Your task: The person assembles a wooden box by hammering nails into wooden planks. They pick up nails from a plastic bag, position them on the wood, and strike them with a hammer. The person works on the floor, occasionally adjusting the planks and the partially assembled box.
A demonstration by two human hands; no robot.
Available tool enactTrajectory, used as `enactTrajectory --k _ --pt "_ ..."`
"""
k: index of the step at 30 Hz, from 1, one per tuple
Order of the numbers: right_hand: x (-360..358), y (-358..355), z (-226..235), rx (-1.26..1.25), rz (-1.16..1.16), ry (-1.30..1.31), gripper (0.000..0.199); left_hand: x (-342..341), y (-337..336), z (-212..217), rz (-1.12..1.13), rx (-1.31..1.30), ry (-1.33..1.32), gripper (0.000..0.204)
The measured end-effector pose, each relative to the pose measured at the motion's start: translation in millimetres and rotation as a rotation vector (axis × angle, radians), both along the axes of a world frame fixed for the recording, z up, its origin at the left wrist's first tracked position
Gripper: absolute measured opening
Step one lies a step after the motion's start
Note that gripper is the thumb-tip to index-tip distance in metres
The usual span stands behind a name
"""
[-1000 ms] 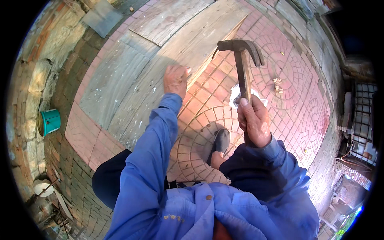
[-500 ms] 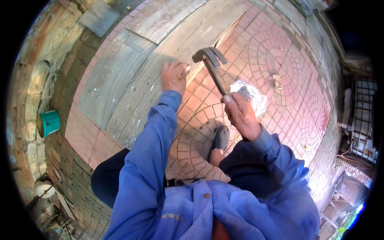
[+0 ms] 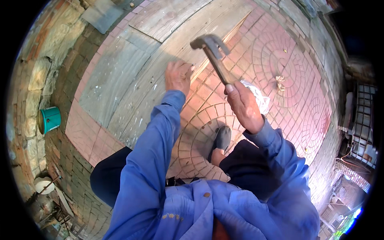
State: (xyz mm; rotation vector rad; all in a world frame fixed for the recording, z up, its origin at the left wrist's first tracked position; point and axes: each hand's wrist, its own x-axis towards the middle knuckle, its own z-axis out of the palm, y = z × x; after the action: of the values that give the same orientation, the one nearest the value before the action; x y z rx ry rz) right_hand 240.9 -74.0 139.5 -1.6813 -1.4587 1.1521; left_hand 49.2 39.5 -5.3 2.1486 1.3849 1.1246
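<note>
A claw hammer (image 3: pixel 217 66) with a dark metal head and wooden handle is raised in my right hand (image 3: pixel 245 105). Fingers and thumb wrap the handle, and the head hangs above the edge of a long wooden board (image 3: pixel 138 94). My left hand (image 3: pixel 178 76) rests on that board, close to its right edge. Its thumb and fingers are pinched together at the edge. What they hold, if anything, is too small to name.
A white plastic bag (image 3: pixel 258 96) lies on the red paving, partly behind my right hand. Beyond it is a dry leaf (image 3: pixel 280 83). Another board (image 3: pixel 162 20) adjoins at the far side. A green bucket (image 3: pixel 49 119) stands by the left wall. My shoe (image 3: pixel 222 138) is between my arms.
The hammer and my right hand have shifted slightly right, and the hammer's head has risen a little. My left hand stays pinched at the board's edge.
</note>
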Motion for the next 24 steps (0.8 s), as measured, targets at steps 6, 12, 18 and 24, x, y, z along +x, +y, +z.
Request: enactTrajectory --k 6,12,18,24 --pt "14 -12 -43 0.094 0.051 -0.165 0.040 8 2 -2 -0.022 -0.025 -0.051 0.011" --pt "7 -9 15 0.065 -0.018 -0.157 0.039 -33 2 16 -0.124 -0.130 0.092 0.043" --pt "6 -21 18 0.012 -0.061 -0.168 0.038 -58 -29 30 -0.012 -0.222 0.760 0.091" --pt "-10 -4 39 0.116 -0.044 -0.178 0.035 -61 -35 33 -0.031 -0.258 0.844 0.096"
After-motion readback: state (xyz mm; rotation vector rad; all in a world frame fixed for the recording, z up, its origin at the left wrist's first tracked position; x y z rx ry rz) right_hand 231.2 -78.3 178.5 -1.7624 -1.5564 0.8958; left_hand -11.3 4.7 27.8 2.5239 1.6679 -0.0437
